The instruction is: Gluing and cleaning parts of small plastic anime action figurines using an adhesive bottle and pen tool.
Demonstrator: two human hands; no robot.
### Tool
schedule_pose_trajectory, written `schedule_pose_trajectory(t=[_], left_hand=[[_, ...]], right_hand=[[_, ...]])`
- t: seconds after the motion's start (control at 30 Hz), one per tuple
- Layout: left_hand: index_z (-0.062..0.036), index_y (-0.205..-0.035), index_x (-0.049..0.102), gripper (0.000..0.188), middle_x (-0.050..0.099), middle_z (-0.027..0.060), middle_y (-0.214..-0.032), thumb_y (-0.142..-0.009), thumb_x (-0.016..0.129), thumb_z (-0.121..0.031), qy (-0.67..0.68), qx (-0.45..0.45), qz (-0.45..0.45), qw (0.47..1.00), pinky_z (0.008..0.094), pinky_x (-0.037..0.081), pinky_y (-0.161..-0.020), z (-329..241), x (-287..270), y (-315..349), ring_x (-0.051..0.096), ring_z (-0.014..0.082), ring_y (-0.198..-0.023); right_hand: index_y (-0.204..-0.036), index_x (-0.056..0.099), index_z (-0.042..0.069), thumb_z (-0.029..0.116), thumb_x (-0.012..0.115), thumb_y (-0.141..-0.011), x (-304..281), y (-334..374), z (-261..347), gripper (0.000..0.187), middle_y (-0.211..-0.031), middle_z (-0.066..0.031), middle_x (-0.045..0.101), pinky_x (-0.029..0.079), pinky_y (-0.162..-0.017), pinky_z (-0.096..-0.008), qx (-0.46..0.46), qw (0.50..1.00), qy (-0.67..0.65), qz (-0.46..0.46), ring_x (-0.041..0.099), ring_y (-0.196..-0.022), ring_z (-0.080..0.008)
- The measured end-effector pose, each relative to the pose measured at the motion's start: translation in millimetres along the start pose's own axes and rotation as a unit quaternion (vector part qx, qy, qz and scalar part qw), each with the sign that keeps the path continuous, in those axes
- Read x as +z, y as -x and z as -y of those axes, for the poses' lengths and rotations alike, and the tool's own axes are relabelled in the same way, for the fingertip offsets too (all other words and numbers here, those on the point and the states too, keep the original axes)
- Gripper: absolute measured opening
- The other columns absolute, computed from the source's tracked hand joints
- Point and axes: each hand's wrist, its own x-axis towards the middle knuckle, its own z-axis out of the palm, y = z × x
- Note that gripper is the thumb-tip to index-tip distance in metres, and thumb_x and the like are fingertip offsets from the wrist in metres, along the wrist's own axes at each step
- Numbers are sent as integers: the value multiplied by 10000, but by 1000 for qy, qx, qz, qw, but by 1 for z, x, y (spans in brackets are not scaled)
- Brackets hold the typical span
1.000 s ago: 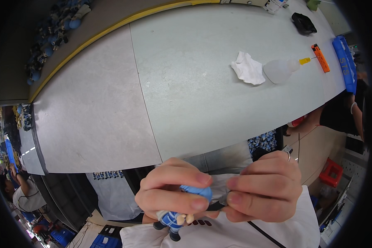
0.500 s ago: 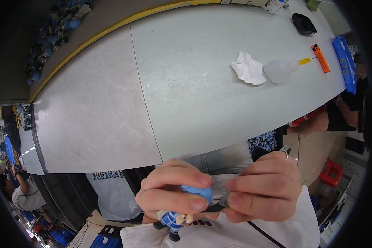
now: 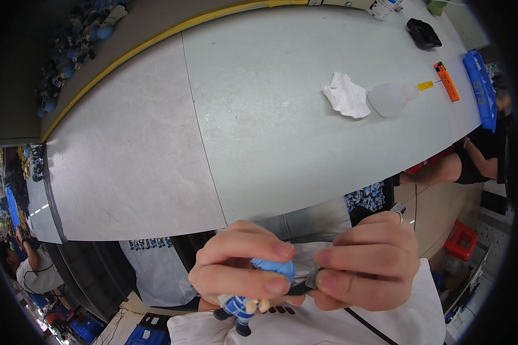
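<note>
At 6 o'clock, over the lap, the left hand (image 3: 239, 261) pinches a small figurine (image 3: 239, 306) between bent fingers and thumb; its rounded light-blue top (image 3: 279, 269) bulges out between the fingertips, while its blue-and-white body and 2 dark feet stick out below, tilted. How top and body join is hidden by the fingers. At about 4 o'clock, the right hand (image 3: 371, 261), which wears 1 ring (image 3: 399, 217), has its fingers curled close together, thumb and fingertips pinching a small grey piece (image 3: 312, 279) just beside the blue top; whether the 2 touch cannot be told. The table (image 3: 126, 144) lies beyond both hands. On it, between 1 and 2 o'clock, a crumpled white tissue (image 3: 346, 96) sits just beside a translucent bottle (image 3: 387, 99) with a yellow needle tip (image 3: 425, 85), which points toward an orange tool (image 3: 446, 82) at 2 o'clock. A black tray (image 3: 423, 33) rests farther back. More blue figures (image 3: 77, 54) crowd a shelf at 10 o'clock, and a red stool (image 3: 460, 240) stands near 4 o'clock.
</note>
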Motion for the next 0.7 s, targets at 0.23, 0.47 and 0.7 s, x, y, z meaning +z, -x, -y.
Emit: schedule_pose_trajectory(t=[0.23,0.47,0.7], left_hand=[[-80,-848,582,361,575,164,-933,-551,785,-58,-35,16,1,999,257,483,-572,-1,0,-1,587,193,-683],[-76,-853,572,360,569,171,-939,-559,780,-56,-36,40,-10,998,251,483,-568,2,0,2,585,195,-685],[-73,-866,567,364,563,175,-947,-567,775,-53,-36,40,21,998,249,483,-574,-1,-3,-1,583,197,-695]], right_hand=[[-783,573,109,251,704,-696,0,-1,2,212,-746,-21,589,378,-464,-208,14,1000,8,2,513,-595,-126],[-782,573,118,256,704,-696,1,1,4,208,-754,-14,588,378,-463,-207,14,1000,18,-6,513,-602,-127],[-780,573,105,260,710,-690,1,1,0,226,-735,-28,599,372,-462,-209,11,1000,-13,-2,517,-588,-128]])
